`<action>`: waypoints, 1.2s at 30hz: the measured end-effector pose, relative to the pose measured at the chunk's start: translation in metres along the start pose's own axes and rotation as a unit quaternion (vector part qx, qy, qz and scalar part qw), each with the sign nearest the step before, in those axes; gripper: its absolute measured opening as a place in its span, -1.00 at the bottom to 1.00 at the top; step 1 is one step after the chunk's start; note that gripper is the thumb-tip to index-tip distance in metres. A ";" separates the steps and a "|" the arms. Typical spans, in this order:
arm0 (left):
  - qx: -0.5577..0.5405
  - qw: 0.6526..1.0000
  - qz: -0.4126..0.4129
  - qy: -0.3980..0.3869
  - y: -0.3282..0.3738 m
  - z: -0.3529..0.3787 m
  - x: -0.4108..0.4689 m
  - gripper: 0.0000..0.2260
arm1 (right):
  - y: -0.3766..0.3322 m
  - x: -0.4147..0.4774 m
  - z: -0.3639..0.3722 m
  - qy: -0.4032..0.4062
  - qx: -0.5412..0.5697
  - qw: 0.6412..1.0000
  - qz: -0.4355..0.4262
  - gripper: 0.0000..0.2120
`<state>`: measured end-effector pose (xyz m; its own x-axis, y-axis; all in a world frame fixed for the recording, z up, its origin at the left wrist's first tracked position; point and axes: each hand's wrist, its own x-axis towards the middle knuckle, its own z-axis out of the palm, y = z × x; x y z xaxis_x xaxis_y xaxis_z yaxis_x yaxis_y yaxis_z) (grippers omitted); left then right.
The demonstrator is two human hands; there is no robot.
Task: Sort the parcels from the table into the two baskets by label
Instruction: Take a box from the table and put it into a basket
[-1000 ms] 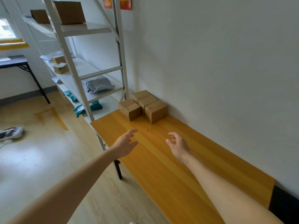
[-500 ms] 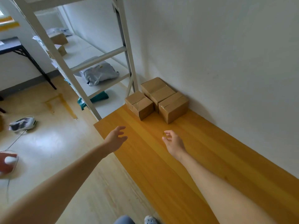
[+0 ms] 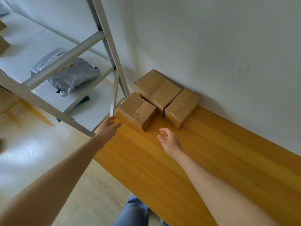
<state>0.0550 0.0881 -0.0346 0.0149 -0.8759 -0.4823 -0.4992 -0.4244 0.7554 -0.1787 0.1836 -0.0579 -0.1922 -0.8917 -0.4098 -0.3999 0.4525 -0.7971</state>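
Note:
Three brown cardboard parcels stand together at the far end of the yellow wooden table [image 3: 203, 160], against the wall. The nearest parcel [image 3: 138, 111] has creased tape on top; a second parcel [image 3: 157, 90] lies behind it and a third parcel [image 3: 181, 107] to the right. My left hand [image 3: 108, 128] reaches out with straight fingers just left of the nearest parcel, not touching it. My right hand [image 3: 169, 141] hovers over the table in front of the parcels, fingers loosely curled, holding nothing. No basket is in view.
A white metal shelf rack [image 3: 105, 39] stands at the table's left end, its post close to the nearest parcel. A grey plastic mailer bag [image 3: 68, 74] lies on a shelf. The white wall runs along the table's right side. Light wooden floor lies to the left.
Both hands have moved forward toward the parcels, and the view has tilted down and closer. The parcels have not moved.

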 end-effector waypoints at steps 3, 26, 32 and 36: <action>0.020 0.999 -0.001 -0.035 0.005 -0.010 0.037 -0.53 | -0.014 0.018 0.012 0.005 0.017 0.999 0.037 -0.66; -0.009 0.989 -0.016 -0.150 0.005 -0.008 0.122 -0.64 | -0.051 0.058 0.061 0.045 0.173 0.966 0.185 -0.41; -0.032 0.987 -0.007 -0.160 0.008 -0.003 0.093 -0.73 | -0.046 0.026 0.047 0.067 0.215 0.961 0.161 -0.45; -0.047 0.986 0.010 -0.162 0.012 0.007 0.058 -0.72 | -0.035 -0.009 0.038 0.083 0.242 0.957 0.136 -0.51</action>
<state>0.0443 0.0341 -0.0567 -0.2798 -0.7715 -0.5714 -0.4145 -0.4397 0.7968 -0.1287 0.1761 -0.0437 -0.3856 -0.7112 -0.5878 0.1398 0.5846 -0.7992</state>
